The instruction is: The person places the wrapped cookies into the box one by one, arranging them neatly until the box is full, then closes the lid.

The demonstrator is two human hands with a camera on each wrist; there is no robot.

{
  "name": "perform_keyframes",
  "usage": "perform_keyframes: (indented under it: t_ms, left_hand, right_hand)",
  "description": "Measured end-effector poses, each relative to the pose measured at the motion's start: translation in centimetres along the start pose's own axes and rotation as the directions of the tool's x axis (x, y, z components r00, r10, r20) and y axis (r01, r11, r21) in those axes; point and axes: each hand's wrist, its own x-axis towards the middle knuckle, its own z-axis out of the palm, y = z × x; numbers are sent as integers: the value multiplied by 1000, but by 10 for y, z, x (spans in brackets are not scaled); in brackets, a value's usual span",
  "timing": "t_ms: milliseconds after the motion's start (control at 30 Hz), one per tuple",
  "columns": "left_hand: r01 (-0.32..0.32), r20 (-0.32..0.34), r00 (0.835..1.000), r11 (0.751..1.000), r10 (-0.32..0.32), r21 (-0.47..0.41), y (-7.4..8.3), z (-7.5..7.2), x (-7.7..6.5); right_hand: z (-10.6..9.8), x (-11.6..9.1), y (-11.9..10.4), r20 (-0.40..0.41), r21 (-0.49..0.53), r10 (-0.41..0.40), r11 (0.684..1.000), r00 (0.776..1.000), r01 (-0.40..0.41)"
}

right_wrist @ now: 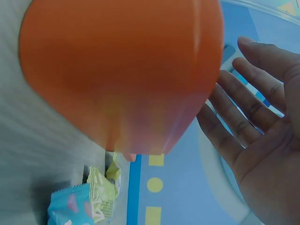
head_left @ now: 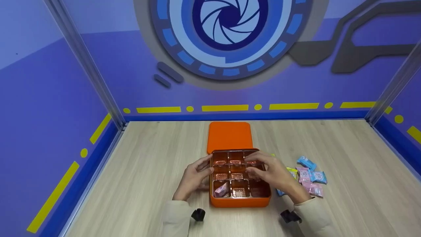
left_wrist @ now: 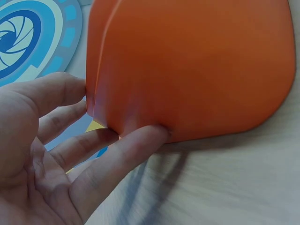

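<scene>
An orange box (head_left: 240,201) stands on the table, with a shiny divided tray (head_left: 237,167) inside. One pink wrapped candy (head_left: 221,190) lies in the front-left compartment. My left hand (head_left: 194,176) steadies the box's left side; in the left wrist view its fingertips (left_wrist: 154,133) touch the orange wall and the fingers are fairly straight. Over the right-hand compartments is my right hand (head_left: 273,171), thumb and fingers apart. In the right wrist view the right hand's fingers (right_wrist: 248,105) are loosely extended beside the box, with nothing seen between them.
An orange lid (head_left: 229,136) lies flat behind the box. Right of the box are several wrapped candies: blue ones (head_left: 318,177), pink ones (head_left: 314,190) and a yellow one (head_left: 292,172), partly hidden by the right hand. Blue-purple panels (head_left: 98,82) wall the table at the back and sides.
</scene>
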Motion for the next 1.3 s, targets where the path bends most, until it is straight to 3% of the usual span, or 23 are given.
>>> perform_keyframes:
  t_ms: [367, 700, 1300]
  left_hand:
    - [13, 3, 1000, 1000, -13, -6, -3, 1, -1]
    - [16, -11, 1000, 1000, -16, 11, 0, 2, 0]
    - [10, -5, 1000, 1000, -10, 2, -1, 2, 0]
  right_hand:
    - [-8, -5, 8, -43, -30, 31, 999, 999, -32]
    - [-19, -7, 14, -77, -55, 117, 991, 990, -122]
    - [-30, -10, 37, -186, -118, 39, 991, 982, -61]
